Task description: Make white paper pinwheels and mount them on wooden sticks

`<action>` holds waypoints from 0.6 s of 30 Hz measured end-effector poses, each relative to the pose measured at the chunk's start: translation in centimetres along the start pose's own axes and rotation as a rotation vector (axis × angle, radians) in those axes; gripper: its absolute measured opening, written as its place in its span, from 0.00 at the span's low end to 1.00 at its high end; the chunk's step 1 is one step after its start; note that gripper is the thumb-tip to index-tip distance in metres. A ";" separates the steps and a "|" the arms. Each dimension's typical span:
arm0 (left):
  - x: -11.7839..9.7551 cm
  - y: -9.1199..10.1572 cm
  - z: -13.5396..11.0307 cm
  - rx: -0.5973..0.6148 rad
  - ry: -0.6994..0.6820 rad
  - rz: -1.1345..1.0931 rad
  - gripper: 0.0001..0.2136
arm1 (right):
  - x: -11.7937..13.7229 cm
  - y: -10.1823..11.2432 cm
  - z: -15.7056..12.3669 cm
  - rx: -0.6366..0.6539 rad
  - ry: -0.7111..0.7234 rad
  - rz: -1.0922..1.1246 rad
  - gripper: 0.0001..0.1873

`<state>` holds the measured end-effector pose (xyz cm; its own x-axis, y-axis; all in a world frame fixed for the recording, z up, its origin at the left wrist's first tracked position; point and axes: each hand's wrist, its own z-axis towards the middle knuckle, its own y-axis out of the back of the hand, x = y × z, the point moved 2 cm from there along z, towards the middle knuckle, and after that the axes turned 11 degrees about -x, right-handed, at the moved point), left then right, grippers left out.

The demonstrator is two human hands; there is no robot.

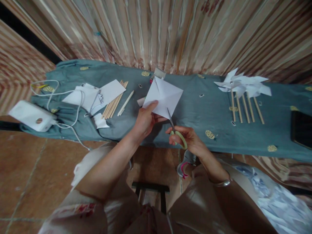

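My left hand (pixel 145 119) pinches the lower left edge of a white paper square (pixel 162 95), held up like a diamond over the table's front edge. Fold creases run across the paper. My right hand (pixel 185 138) is closed round the pale green handles of small scissors (pixel 173 127). The blades point up and touch the paper's lower corner.
A blue-grey cloth (pixel 200 113) covers the table. On the left lie white paper scraps (pixel 94 95), wooden sticks (pixel 114 102), a white device (pixel 30 115) and its cable. Finished white pinwheels (pixel 243 86) on sticks lie on the right, a dark object (pixel 301 128) beyond them. A striped curtain hangs behind.
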<state>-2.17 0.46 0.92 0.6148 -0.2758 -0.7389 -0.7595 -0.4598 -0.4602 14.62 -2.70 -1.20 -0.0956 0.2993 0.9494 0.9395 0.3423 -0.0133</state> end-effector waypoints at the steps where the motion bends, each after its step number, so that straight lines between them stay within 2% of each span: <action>1: 0.0 0.0 0.0 -0.005 0.006 0.000 0.04 | 0.0 0.0 0.0 -0.006 0.002 0.000 0.27; 18: 0.0 0.1 0.1 -0.010 -0.005 0.033 0.06 | -0.5 -0.1 0.1 -0.025 -0.037 -0.003 0.23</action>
<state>-2.26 0.53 0.87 0.5883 -0.2873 -0.7559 -0.7772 -0.4589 -0.4304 14.58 -2.80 -1.68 -0.1104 0.3308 0.9372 0.9472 0.3207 -0.0016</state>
